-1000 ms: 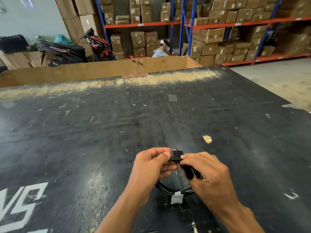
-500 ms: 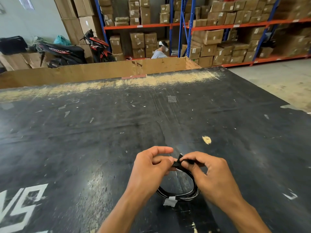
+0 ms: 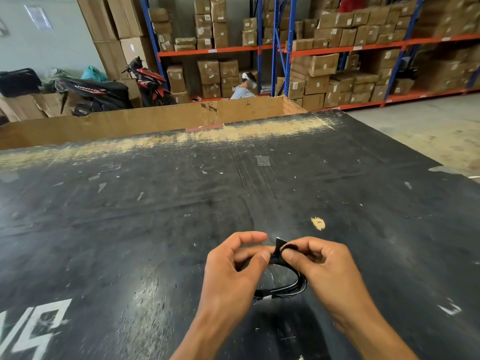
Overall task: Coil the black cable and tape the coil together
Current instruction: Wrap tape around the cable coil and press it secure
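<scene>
A coiled black cable (image 3: 293, 288) hangs between my hands just above the black table (image 3: 155, 216) near its front edge. My left hand (image 3: 233, 274) pinches the top of the coil between thumb and fingers. My right hand (image 3: 330, 274) pinches a short black tape strip (image 3: 281, 246) that wraps around the top of the coil, its end sticking up. A white tag on the coil's lower left is mostly hidden behind my left hand.
The table is scratched, with a bare wood chip (image 3: 318, 223) ahead of my hands and white lettering (image 3: 33, 331) at the front left. A cardboard wall (image 3: 155, 120) lines the far edge. Shelves of boxes, a motorbike (image 3: 104, 92) and a person (image 3: 244, 87) stand beyond.
The coil has swung from hanging toward me to lying flatter between my hands. My right fingers have moved up onto the tape strip and pulled it over the top of the coil.
</scene>
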Available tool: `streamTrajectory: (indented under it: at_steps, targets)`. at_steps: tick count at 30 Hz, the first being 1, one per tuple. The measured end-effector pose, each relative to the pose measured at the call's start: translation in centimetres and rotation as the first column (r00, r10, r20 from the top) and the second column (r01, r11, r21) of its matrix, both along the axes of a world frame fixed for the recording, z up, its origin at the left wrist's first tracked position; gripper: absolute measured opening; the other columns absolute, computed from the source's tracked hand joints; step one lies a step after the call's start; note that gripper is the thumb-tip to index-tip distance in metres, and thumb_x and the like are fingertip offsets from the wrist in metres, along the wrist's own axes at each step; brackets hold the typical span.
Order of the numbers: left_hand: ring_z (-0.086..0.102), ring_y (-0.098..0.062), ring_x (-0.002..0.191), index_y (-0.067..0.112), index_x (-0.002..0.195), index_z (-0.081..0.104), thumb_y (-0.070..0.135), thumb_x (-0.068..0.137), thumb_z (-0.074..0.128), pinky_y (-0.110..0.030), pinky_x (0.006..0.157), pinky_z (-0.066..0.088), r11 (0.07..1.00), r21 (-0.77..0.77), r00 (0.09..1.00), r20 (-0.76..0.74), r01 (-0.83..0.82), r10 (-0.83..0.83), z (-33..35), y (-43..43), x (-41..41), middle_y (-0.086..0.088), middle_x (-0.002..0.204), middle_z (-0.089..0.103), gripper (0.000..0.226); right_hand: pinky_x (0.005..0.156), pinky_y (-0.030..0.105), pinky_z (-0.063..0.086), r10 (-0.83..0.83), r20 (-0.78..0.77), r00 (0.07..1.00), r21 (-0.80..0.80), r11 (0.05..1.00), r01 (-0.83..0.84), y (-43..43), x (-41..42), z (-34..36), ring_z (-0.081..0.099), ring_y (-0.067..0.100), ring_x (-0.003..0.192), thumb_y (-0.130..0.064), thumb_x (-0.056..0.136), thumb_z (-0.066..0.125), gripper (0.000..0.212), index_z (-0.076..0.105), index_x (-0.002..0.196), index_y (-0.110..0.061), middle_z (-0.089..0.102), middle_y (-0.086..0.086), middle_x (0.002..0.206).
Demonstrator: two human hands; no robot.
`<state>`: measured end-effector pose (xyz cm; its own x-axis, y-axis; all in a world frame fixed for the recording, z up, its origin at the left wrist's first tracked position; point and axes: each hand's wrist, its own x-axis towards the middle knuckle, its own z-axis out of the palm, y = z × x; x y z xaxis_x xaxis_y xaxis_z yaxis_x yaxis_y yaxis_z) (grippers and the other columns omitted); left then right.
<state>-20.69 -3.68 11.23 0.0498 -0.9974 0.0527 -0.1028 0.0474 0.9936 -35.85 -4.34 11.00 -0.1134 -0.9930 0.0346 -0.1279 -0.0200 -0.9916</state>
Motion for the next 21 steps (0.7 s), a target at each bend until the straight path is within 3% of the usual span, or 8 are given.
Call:
streamTrajectory:
  at_steps: [4,9,13,17,21]
  targets:
    - [0.073,0.0,0.074,0.019,0.099,0.067,-0.001,0.088,0.067,-0.014,0.074,0.053,0.999,0.01,0.999,-0.005,0.034,-0.034,0.4,0.0,0.3,0.008,0.082,0.081,0.023,0.061,0.011,0.049,0.008,0.09,0.996,0.061,0.998,-0.014,0.2,0.1,0.2,0.069,0.008,0.065,0.003,0.079,0.073,0.015,0.078,0.073,-0.01,0.078,0.004,0.07]
    - [0.074,-0.006,0.076,0.017,0.102,0.062,0.005,0.089,0.068,-0.029,0.083,0.056,0.999,0.027,0.999,-0.016,0.039,-0.039,0.6,-0.4,0.3,0.004,0.083,0.081,0.019,0.061,0.01,0.051,-0.072,0.182,0.981,0.065,0.996,0.061,0.2,0.4,0.4,0.07,0.008,0.065,0.003,0.076,0.075,0.011,0.079,0.075,-0.007,0.079,0.005,0.071]
    - [0.076,-0.018,0.078,0.018,0.088,0.071,0.011,0.085,0.074,-0.032,0.079,0.058,0.999,0.036,1.0,0.025,-0.003,0.002,0.0,-0.3,0.5,-0.003,0.077,0.08,0.008,0.065,0.019,0.053,-0.15,0.244,0.958,0.086,0.987,0.132,0.3,0.4,0.2,0.069,0.012,0.064,0.003,0.072,0.078,0.008,0.078,0.073,-0.006,0.078,0.007,0.069]
    - [0.074,-0.01,0.069,0.019,0.08,0.075,0.008,0.083,0.075,-0.026,0.071,0.055,0.999,0.043,0.993,0.119,0.018,-0.023,-0.1,-0.4,1.0,-0.002,0.07,0.078,0.011,0.069,0.028,0.05,-0.159,0.333,0.93,0.149,0.982,0.115,0.5,0.5,-0.2,0.065,0.016,0.062,0.008,0.07,0.077,0.013,0.072,0.071,-0.004,0.072,0.01,0.065]
    - [0.073,-0.01,0.068,0.02,0.079,0.077,0.008,0.081,0.077,-0.022,0.071,0.056,0.999,0.016,0.987,0.155,0.03,-0.032,0.2,-0.6,1.2,0.002,0.069,0.078,0.012,0.08,0.035,0.053,-0.071,0.477,0.876,0.183,0.983,-0.02,0.3,-0.1,-0.1,0.069,0.026,0.076,0.011,0.075,0.072,0.033,0.068,0.101,-0.009,0.075,0.022,0.083]
